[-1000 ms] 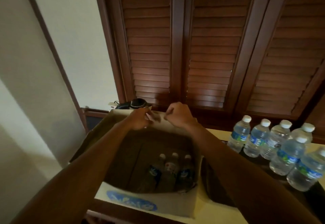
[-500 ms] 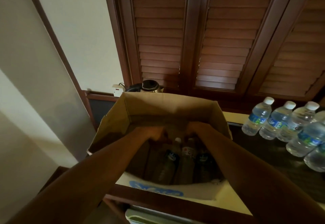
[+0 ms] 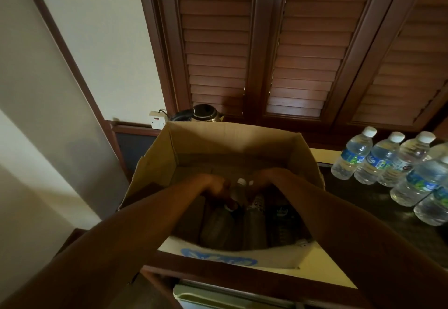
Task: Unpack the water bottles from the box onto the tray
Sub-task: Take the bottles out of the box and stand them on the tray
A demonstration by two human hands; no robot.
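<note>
At about nine o'clock in the open brown cardboard box, the left hand reaches down with fingers curled around the neck or shoulder of a clear plastic water bottle with a white cap; it seems to have hold of it, though the shadow hides how firm the contact is. At three o'clock of that cap, the right hand is bent over the neighbouring dark bottles, and I cannot tell whether it has closed on one. The sensible way is to grip below the cap, draw each bottle straight up clear of the box wall, then carry it toward three o'clock. There the unpacked clear bottles with blue labels stand together on the dark tray, so set new ones on its bare near part without knocking them.
</note>
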